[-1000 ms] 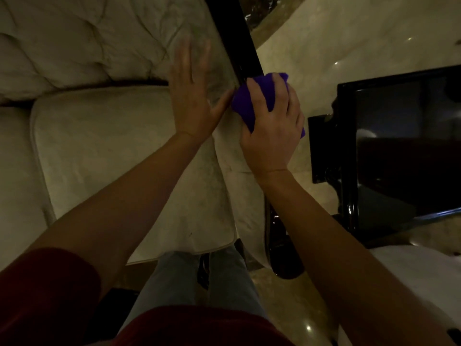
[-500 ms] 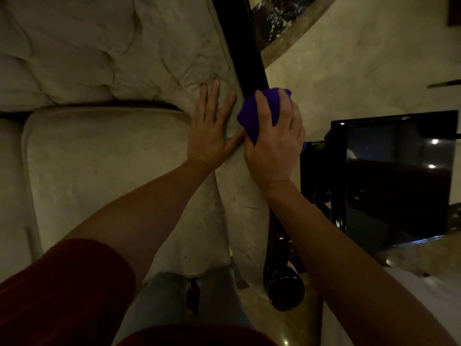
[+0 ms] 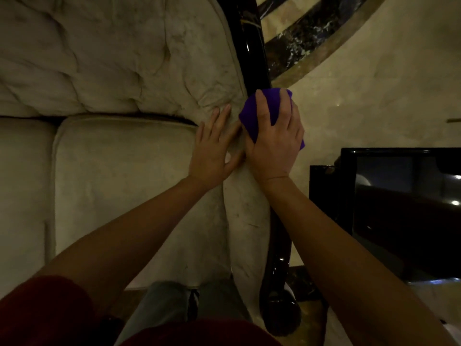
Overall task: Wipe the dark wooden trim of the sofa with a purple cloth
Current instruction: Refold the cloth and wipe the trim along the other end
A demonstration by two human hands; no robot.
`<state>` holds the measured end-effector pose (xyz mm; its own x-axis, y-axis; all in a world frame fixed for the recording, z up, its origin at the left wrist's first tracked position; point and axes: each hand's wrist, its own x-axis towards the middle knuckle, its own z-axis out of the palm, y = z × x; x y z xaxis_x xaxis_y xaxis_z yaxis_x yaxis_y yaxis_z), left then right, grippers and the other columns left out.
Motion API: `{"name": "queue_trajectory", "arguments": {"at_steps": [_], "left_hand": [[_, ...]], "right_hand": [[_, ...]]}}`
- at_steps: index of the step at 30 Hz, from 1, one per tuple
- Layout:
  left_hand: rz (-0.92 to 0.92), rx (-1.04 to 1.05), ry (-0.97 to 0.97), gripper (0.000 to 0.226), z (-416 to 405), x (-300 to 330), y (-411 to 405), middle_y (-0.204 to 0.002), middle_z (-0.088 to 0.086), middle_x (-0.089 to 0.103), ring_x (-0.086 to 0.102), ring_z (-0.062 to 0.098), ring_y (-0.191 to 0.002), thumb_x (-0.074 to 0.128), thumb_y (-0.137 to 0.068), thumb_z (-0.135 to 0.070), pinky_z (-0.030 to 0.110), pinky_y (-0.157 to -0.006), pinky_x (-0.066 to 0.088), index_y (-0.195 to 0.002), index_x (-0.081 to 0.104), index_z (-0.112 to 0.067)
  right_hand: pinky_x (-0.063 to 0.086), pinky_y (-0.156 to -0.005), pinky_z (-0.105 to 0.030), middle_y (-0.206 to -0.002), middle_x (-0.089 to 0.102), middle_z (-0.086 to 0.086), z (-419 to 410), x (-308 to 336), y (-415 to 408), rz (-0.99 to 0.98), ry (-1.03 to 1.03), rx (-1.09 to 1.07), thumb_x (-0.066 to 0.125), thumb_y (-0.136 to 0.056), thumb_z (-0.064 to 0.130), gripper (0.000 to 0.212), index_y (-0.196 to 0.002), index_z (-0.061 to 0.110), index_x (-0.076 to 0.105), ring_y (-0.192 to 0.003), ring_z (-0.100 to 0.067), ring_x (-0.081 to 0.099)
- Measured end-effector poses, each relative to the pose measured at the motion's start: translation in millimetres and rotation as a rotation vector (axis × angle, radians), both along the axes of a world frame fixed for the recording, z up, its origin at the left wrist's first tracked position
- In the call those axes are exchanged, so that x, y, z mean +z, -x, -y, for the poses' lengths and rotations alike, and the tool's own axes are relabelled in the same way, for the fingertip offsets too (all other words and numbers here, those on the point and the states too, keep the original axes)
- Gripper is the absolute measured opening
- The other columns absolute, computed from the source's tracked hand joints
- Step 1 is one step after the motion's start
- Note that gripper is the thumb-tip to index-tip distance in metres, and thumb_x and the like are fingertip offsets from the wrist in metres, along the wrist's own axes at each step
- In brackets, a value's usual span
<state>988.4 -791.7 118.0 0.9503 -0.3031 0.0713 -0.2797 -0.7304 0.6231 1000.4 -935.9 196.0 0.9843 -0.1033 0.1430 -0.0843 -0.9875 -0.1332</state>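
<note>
The right hand (image 3: 274,143) had its fingers (image 3: 264,108) curled over a bunched purple cloth (image 3: 252,121), pressing it on the glossy dark wooden trim (image 3: 257,58) along the right edge of the cream tufted sofa (image 3: 124,71). Just left, the left hand (image 3: 212,151) lay flat, fingers spread loosely on the upholstery. The cloth could probably slide off the narrow, slick trim onto the fabric; no writing or labels were readable.

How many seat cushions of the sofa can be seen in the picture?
2. One pale fabric seat cushion lies under the flat left hand; a second seat cushion shows partly at the left edge. More may lie out of view.
</note>
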Motion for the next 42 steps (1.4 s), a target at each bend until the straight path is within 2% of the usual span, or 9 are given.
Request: {"name": "queue_trajectory", "arguments": {"at_steps": [4, 8, 11, 13, 25, 30, 36, 40, 42], "left_hand": [[0.162, 0.082, -0.085, 0.067, -32.1, 31.3, -29.9, -0.165, 0.024, 0.031, 0.027, 0.043, -0.155, 0.066, -0.099, -0.038, 0.063, -0.119, 0.03, -0.154, 0.044, -0.005], [0.324, 0.149, -0.212, 0.065, -45.0, 66.7, -95.1, -0.164, 0.026, 0.033, 0.027, 0.048, -0.154, 0.064, -0.097, -0.037, 0.066, -0.12, 0.027, -0.154, 0.046, -0.011], [0.261, 0.122, -0.373, 0.072, -50.4, 74.6, -114.9, -0.171, 0.018, 0.023, 0.016, 0.043, -0.158, 0.053, -0.098, -0.049, 0.066, -0.123, 0.019, -0.161, 0.034, -0.02], [0.233, 0.105, -0.414, 0.074, -49.1, 71.1, -113.6, -0.172, 0.017, 0.016, 0.011, 0.042, -0.159, 0.047, -0.1, -0.053, 0.065, -0.125, 0.014, -0.164, 0.027, -0.021], [0.304, 0.092, -0.428, 0.067, -55.0, 34.6, -129.0, -0.171, 0.02, 0.019, 0.016, 0.045, -0.157, 0.037, -0.11, -0.054, 0.067, -0.125, 0.014, -0.165, 0.019, -0.021], [0.311, 0.08, -0.436, 0.066, -53.4, 33.6, -133.2, -0.17, 0.021, 0.022, 0.019, 0.047, -0.156, 0.036, -0.11, -0.054, 0.069, -0.124, 0.013, -0.165, 0.02, -0.02], [0.265, 0.047, -0.405, 0.069, -53.2, 55.7, -127.4, -0.172, 0.019, 0.017, 0.013, 0.044, -0.159, 0.043, -0.108, -0.046, 0.068, -0.123, 0.017, -0.164, 0.018, -0.017], [0.189, -0.106, -0.368, 0.063, -88.2, 100.6, -121.8, -0.172, 0.015, 0.021, 0.016, 0.039, -0.159, 0.059, -0.096, -0.027, 0.059, -0.125, 0.025, -0.156, 0.042, -0.02], [0.149, -0.073, -0.375, 0.058, -108.7, 127.5, -118.8, -0.17, 0.013, 0.026, 0.022, 0.04, -0.157, 0.063, -0.093, -0.023, 0.056, -0.122, 0.031, -0.15, 0.051, -0.023]], "right_hand": [[0.042, -0.109, -0.052, -0.16, 0.042, -0.022, -0.8, 2.5, -13.4, 0.048, -0.077, 0.021, 0.04, -0.104, 0.066, 0.066, -0.155, 0.024, 0.047, -0.143, -0.042, 0.044], [0.044, -0.108, -0.054, -0.159, 0.043, -0.019, -0.1, 2.5, -22.4, 0.088, -0.126, 0.033, 0.035, -0.108, 0.053, 0.056, -0.155, 0.025, 0.047, -0.141, -0.041, 0.045], [0.045, -0.107, -0.055, -0.16, 0.043, -0.019, -2.0, 0.6, -26.1, 0.103, -0.129, 0.043, 0.042, -0.108, 0.045, 0.052, -0.156, 0.026, 0.046, -0.141, -0.042, 0.045], [0.045, -0.107, -0.056, -0.16, 0.043, -0.019, -2.7, 0.2, -31.5, 0.126, -0.118, 0.056, 0.045, -0.107, 0.044, 0.051, -0.155, 0.026, 0.047, -0.142, -0.042, 0.045], [0.047, -0.107, -0.057, -0.154, 0.049, -0.025, -26.3, 18.5, -97.7, 0.272, -0.156, 0.097, 0.06, -0.103, 0.038, 0.049, -0.149, 0.019, 0.057, -0.139, -0.045, 0.05], [0.047, -0.107, -0.056, -0.152, 0.051, -0.025, -38.5, 29.7, -134.8, 0.364, -0.156, 0.131, 0.06, -0.103, 0.038, 0.047, -0.146, 0.02, 0.06, -0.139, -0.046, 0.05], [0.048, -0.105, -0.055, -0.151, 0.055, -0.02, -46.3, 46.8, -170.0, 0.418, -0.012, 0.328, 0.06, -0.1, 0.037, 0.045, -0.144, 0.027, 0.063, -0.136, -0.046, 0.053], [0.043, -0.105, -0.053, -0.154, 0.053, -0.015, -53.0, 65.7, -189.8, 0.361, 0.019, 0.427, 0.054, -0.1, 0.038, 0.048, -0.147, 0.03, 0.058, -0.139, -0.043, 0.051], [0.04, -0.108, -0.052, -0.155, 0.051, -0.012, -60.1, 76.1, -198.9, 0.264, -0.031, 0.453, 0.052, -0.097, 0.039, 0.052, -0.147, 0.031, 0.056, -0.14, -0.041, 0.048]]}}
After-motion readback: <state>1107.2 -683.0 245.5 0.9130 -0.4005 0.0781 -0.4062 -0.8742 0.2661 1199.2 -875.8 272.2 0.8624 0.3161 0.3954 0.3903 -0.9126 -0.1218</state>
